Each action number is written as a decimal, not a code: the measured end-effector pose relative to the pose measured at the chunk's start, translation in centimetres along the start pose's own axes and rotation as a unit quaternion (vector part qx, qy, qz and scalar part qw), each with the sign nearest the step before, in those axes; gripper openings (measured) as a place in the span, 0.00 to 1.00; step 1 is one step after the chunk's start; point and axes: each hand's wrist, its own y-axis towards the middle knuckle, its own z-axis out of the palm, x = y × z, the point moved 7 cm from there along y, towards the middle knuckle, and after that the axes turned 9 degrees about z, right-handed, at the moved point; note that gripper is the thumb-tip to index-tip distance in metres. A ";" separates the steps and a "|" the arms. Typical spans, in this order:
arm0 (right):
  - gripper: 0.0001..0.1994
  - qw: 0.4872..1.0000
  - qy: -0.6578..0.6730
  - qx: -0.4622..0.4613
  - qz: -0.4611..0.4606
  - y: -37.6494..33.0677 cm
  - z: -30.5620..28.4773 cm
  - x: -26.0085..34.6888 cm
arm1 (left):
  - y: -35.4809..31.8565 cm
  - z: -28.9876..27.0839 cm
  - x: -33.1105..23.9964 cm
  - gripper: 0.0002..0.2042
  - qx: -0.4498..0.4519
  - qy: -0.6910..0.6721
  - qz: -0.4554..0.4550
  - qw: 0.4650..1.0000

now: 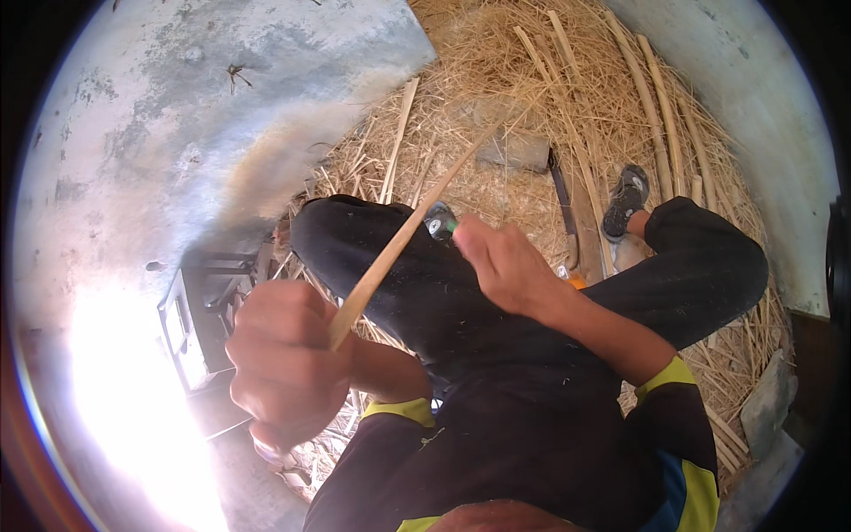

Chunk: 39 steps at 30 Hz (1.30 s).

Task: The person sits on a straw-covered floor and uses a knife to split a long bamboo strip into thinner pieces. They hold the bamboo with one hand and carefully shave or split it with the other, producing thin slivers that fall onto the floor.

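My left hand (292,355), raised at the left, is closed around the thick near end of a long, pale bamboo strip (390,253). From my fist the strip slants up and away to the right, narrowing to a thin far end over the shavings. My right hand (510,270) is a closed fist above my dark-trousered lap, to the right of the strip. A small green piece (452,224) pokes out by its thumb side; the rest of what it grips is hidden. Behind that lies my grey shoe (437,220).
Bamboo shavings (479,53) cover the floor. Ahead lie a short block (523,151) and a dark long-bladed knife (562,191). Several bamboo poles (660,106) lean by the right wall. A dark metal frame (191,319) stands left, near glaring light. Pale walls (222,80) enclose both sides.
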 end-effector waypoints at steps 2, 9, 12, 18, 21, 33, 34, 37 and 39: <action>0.18 0.997 -0.055 -0.045 -0.001 0.9 -0.3 -0.3 | -0.2 -0.5 -0.3 0.19 -0.019 0.010 -0.002 1.000; 0.21 0.991 -0.130 -0.041 -0.015 0.3 0.7 0.2 | -0.6 -0.4 -0.4 0.20 -0.031 0.013 0.015 0.999; 0.20 0.989 -0.117 -0.083 0.022 2.4 -0.6 -1.9 | -0.8 -0.6 -0.6 0.20 -0.037 0.014 0.009 0.999; 0.20 0.993 -0.104 -0.063 0.005 1.7 0.8 -2.9 | -1.7 -1.3 -0.8 0.21 -0.076 0.030 -0.027 0.996; 0.20 0.993 -0.104 -0.056 -0.018 1.6 0.9 -1.5 | -2.1 -2.4 -0.8 0.21 -0.099 0.041 -0.029 0.994; 0.21 0.984 -0.159 -0.079 0.007 3.2 2.2 -2.4 | -3.3 -5.1 -1.1 0.19 -0.152 0.033 -0.052 0.986; 0.22 0.980 -0.175 -0.079 0.042 4.5 1.6 -4.7 | -3.3 -5.2 -1.3 0.19 -0.150 0.055 -0.055 0.986; 0.22 0.979 -0.186 -0.070 0.044 5.1 1.2 -5.1 | -3.4 -5.6 -1.2 0.20 -0.142 0.088 -0.050 0.985; 0.23 0.980 -0.183 -0.078 -0.009 4.4 1.6 -2.7 | -3.5 -5.4 -1.1 0.20 -0.129 0.064 -0.051 0.988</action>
